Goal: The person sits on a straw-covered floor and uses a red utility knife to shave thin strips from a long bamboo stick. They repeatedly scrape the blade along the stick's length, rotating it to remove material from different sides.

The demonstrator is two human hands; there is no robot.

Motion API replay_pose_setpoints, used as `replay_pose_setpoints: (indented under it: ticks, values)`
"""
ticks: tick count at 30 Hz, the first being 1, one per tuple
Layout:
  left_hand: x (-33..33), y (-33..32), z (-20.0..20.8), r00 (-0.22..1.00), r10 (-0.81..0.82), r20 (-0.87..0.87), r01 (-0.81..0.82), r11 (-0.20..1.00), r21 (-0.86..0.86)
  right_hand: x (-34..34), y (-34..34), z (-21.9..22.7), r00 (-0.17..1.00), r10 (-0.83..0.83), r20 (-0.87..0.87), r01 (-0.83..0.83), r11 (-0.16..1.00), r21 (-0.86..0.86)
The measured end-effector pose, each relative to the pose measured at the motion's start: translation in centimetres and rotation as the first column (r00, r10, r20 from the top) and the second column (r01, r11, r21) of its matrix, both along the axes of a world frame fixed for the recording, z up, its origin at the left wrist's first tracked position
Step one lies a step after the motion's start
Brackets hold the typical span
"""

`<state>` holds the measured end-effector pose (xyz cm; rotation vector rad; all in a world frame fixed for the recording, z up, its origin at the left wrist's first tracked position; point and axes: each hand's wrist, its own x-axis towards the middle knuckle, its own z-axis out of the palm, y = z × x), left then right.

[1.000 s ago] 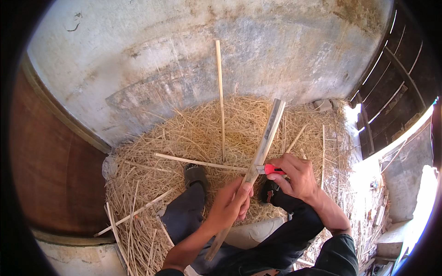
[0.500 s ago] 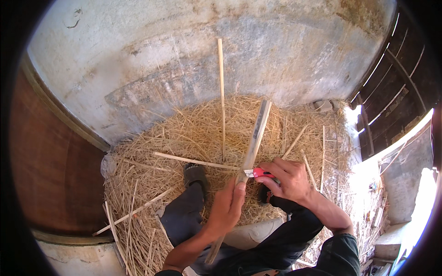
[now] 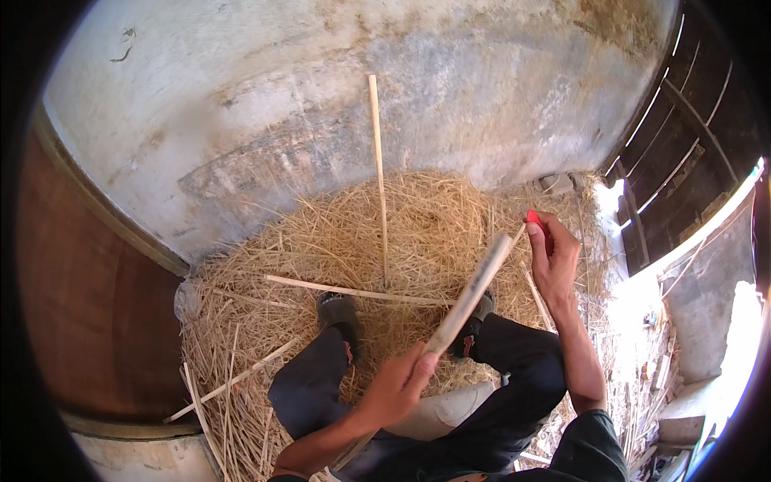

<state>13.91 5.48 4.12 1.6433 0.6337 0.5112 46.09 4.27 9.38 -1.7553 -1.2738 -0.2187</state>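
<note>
My left hand point(image 3: 397, 387) is closed round the lower part of a split bamboo stick point(image 3: 472, 296), which slants up and away to the right between my knees. Its far half is slightly blurred. Beyond the stick's far end, to the right, my right hand point(image 3: 556, 255) is raised and closed on a red-handled utility knife point(image 3: 532, 218). The fingers cover most of the knife, and I cannot make out its blade. A small gap separates this hand from the stick.
Straw-like shavings point(image 3: 321, 233) cover the floor round my shoes. One thin strip point(image 3: 379, 177) stands against the stained wall point(image 3: 265, 120); another strip point(image 3: 353, 291) lies crosswise before my feet. A brown panel point(image 3: 104, 297) borders the left, dark slats point(image 3: 683, 136) the right.
My right hand with the knife has moved up and right, from midway along the stick to past its far end. The stick has tipped further right, and my left hand sits slightly lower.
</note>
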Motion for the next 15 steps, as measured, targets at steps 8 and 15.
replay_pose_setpoints:
  ticks: [8,15]
  values:
    - [-0.9,2.3,1.3,0.996,-0.046,0.077,0.077,0.880,-0.469,-4.1,-1.8,-1.3,0.878,0.478,0.041,-0.470,0.874,-0.124]
    - [-0.3,2.1,0.4,0.999,0.016,0.032,-0.005,0.950,-0.313,-7.1,-1.2,-1.0,0.761,0.627,0.165,-0.604,0.778,-0.174]
